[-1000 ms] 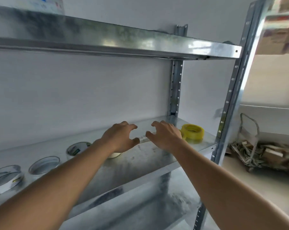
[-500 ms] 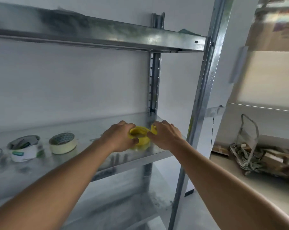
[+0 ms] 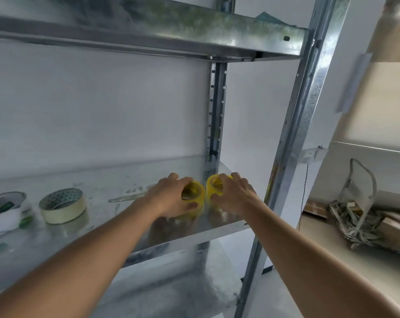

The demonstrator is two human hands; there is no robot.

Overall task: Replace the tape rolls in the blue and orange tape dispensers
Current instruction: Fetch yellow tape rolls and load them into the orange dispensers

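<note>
Two yellow rolls, one per hand, at the right end of the metal shelf [image 3: 222, 222].
The left hand [image 3: 171, 198] grips one yellow tape roll [image 3: 198, 195]; the right hand [image 3: 234, 195] grips the other yellow roll [image 3: 212, 187], both tipped on edge, side by side, nearly touching.

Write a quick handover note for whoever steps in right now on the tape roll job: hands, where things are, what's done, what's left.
Left hand grips one yellow tape roll; right hand grips a second yellow tape roll. Both rolls are at the right end of the metal shelf, side by side.
Done: both new rolls in hand.
Left: no blue or orange dispenser is in view; find them, then swap the rolls.
</note>
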